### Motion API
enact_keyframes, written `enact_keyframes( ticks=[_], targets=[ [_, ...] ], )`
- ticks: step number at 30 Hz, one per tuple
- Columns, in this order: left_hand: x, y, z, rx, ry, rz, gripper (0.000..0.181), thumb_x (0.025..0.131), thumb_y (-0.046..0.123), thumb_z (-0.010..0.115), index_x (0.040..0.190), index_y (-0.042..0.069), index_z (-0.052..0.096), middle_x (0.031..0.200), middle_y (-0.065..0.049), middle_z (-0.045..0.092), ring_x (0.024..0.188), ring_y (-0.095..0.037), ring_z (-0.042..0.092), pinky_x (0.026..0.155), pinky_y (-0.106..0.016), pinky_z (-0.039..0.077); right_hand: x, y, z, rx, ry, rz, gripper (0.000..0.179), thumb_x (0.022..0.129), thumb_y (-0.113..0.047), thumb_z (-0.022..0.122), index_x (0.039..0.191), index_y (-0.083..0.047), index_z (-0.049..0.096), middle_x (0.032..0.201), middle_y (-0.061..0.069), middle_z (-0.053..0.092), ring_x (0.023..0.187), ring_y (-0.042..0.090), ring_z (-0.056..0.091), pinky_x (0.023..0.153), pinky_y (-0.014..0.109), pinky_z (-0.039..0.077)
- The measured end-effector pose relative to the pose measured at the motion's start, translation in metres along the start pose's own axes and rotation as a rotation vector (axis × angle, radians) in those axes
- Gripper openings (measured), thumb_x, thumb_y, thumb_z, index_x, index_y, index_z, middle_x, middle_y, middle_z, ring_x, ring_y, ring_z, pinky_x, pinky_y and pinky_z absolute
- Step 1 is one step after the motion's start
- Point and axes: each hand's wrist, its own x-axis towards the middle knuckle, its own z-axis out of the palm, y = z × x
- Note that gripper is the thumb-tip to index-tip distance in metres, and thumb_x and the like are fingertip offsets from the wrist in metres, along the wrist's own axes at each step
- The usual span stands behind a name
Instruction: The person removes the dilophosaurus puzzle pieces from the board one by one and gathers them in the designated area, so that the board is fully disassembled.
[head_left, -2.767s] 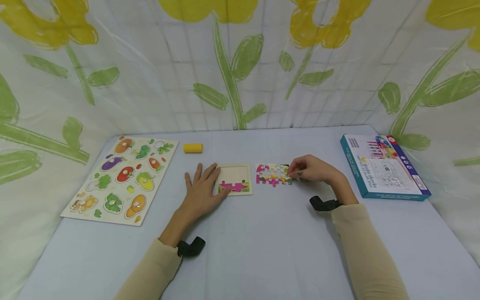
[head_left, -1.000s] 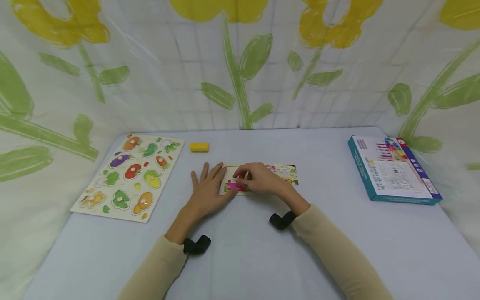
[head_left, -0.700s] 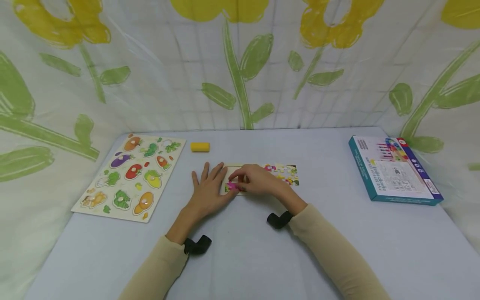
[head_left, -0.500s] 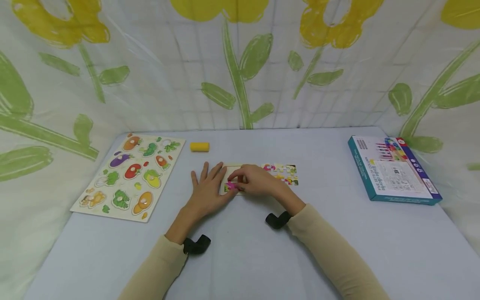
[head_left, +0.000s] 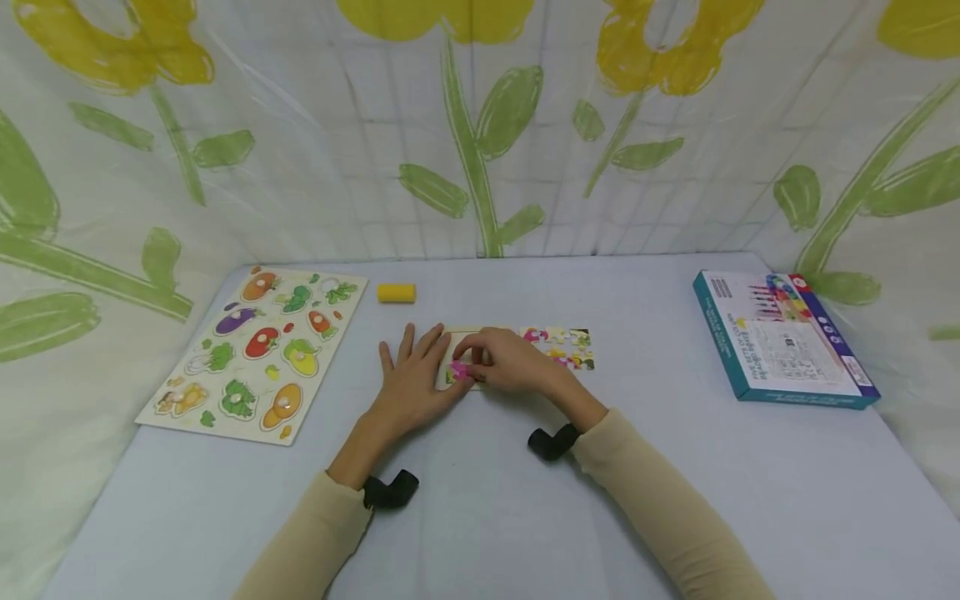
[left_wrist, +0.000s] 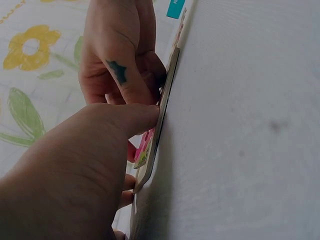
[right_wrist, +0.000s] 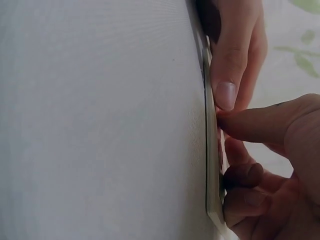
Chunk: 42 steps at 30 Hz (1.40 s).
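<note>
A shallow wooden puzzle tray [head_left: 460, 332] lies mid-table, with pink and green jigsaw pieces along its near side. My left hand [head_left: 408, 379] rests flat at its left edge, fingers spread. In the left wrist view the left thumb [left_wrist: 142, 117] presses at the tray's near rim [left_wrist: 170, 82]. Over the tray, my right hand [head_left: 513, 360] pinches a pink jigsaw piece [head_left: 458, 369] between curled fingers and thumb, close to the left thumb. The fingers hide much of that piece. Several joined jigsaw pieces [head_left: 576, 337] lie right of the tray, partly behind the right hand.
On the left lies a board with vegetable shapes [head_left: 262, 342]. A yellow cylinder [head_left: 396, 293] lies behind the left hand. At the right is a blue and white box [head_left: 795, 350]. A flower-print sheet [head_left: 508, 112] hangs behind the table.
My right hand has moved left from the joined pieces to the tray, then slightly further left along its pink pieces. The left hand has stayed at the tray's left edge.
</note>
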Motion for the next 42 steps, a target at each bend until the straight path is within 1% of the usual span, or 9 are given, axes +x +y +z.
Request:
enact_keyframes(
  ticks=[6, 11, 14, 19, 24, 31, 34, 38, 42],
  targets=[
    [0.001, -0.001, -0.001, 0.0, 0.007, 0.004, 0.09, 0.098, 0.067, 0.058, 0.164, 0.009, 0.04, 0.176, -0.01, 0.03, 0.165, -0.05, 0.006, 0.122, -0.083, -0.003, 0.001, -0.003, -0.001, 0.072, 0.033, 0.015, 0.022, 0.101, -0.009, 0.069, 0.121, -0.013, 0.077, 0.098, 0.004, 0.07, 0.073, 0.01, 0.061, 0.069, 0.024, 0.051],
    [0.001, -0.001, -0.001, -0.004, 0.008, 0.002, 0.091, 0.097, 0.068, 0.059, 0.164, 0.01, 0.041, 0.176, -0.01, 0.03, 0.165, -0.05, 0.006, 0.122, -0.083, -0.003, 0.002, -0.003, 0.001, 0.126, 0.075, 0.027, 0.016, 0.102, -0.013, 0.068, 0.116, -0.013, 0.077, 0.098, 0.003, 0.072, 0.066, 0.008, 0.06, 0.063, 0.023, 0.051],
    [0.001, -0.001, -0.001, -0.002, 0.01, 0.002, 0.091, 0.097, 0.068, 0.059, 0.163, 0.01, 0.041, 0.176, -0.01, 0.031, 0.165, -0.051, 0.006, 0.122, -0.084, -0.003, 0.002, -0.003, 0.003, 0.157, 0.091, 0.038, 0.013, 0.102, -0.015, 0.07, 0.113, -0.014, 0.077, 0.101, 0.003, 0.076, 0.063, 0.008, 0.06, 0.062, 0.023, 0.051],
    [0.0, -0.002, 0.0, 0.003, 0.012, 0.005, 0.09, 0.097, 0.067, 0.06, 0.163, 0.009, 0.041, 0.176, -0.011, 0.031, 0.165, -0.051, 0.006, 0.122, -0.084, -0.003, 0.002, -0.004, 0.005, 0.202, 0.088, 0.051, 0.011, 0.101, -0.014, 0.071, 0.112, -0.014, 0.075, 0.103, 0.003, 0.079, 0.065, 0.007, 0.062, 0.063, 0.023, 0.053],
    [0.0, -0.002, -0.001, 0.006, 0.01, 0.001, 0.09, 0.097, 0.067, 0.06, 0.163, 0.01, 0.041, 0.176, -0.011, 0.031, 0.165, -0.051, 0.006, 0.122, -0.084, -0.003, 0.003, -0.004, 0.006, 0.201, 0.102, 0.051, 0.011, 0.101, -0.014, 0.071, 0.112, -0.014, 0.074, 0.103, 0.004, 0.08, 0.067, 0.008, 0.062, 0.063, 0.023, 0.054],
    [-0.001, -0.002, -0.001, -0.006, 0.005, -0.001, 0.088, 0.097, 0.065, 0.06, 0.164, 0.01, 0.04, 0.176, -0.012, 0.03, 0.165, -0.051, 0.004, 0.122, -0.083, -0.004, 0.001, 0.001, -0.001, 0.191, 0.198, 0.051, 0.009, 0.101, -0.017, 0.073, 0.109, -0.018, 0.076, 0.099, 0.0, 0.079, 0.068, 0.011, 0.057, 0.063, 0.025, 0.047],
    [-0.001, -0.001, 0.0, -0.01, -0.003, -0.004, 0.089, 0.098, 0.065, 0.059, 0.164, 0.01, 0.039, 0.176, -0.011, 0.029, 0.166, -0.05, 0.003, 0.123, -0.082, -0.005, -0.005, 0.004, -0.009, 0.202, 0.199, 0.061, 0.009, 0.101, -0.016, 0.072, 0.109, -0.018, 0.076, 0.098, 0.0, 0.079, 0.068, 0.013, 0.058, 0.063, 0.026, 0.047],
    [0.0, 0.0, 0.002, -0.004, -0.019, -0.009, 0.09, 0.098, 0.066, 0.057, 0.165, 0.01, 0.037, 0.177, -0.01, 0.027, 0.166, -0.049, 0.002, 0.124, -0.081, -0.006, -0.015, 0.01, -0.019, 0.2, 0.207, 0.075, 0.009, 0.101, -0.018, 0.073, 0.109, -0.017, 0.077, 0.098, 0.001, 0.079, 0.075, 0.013, 0.06, 0.068, 0.027, 0.05],
    [0.0, 0.0, 0.001, 0.004, -0.027, -0.017, 0.09, 0.098, 0.066, 0.057, 0.166, 0.011, 0.036, 0.178, -0.009, 0.026, 0.167, -0.047, 0.002, 0.124, -0.08, -0.006, -0.027, 0.015, -0.027, 0.171, 0.209, 0.083, 0.008, 0.1, -0.018, 0.074, 0.107, -0.016, 0.077, 0.096, 0.001, 0.079, 0.077, 0.014, 0.06, 0.07, 0.028, 0.049]
  ],
)
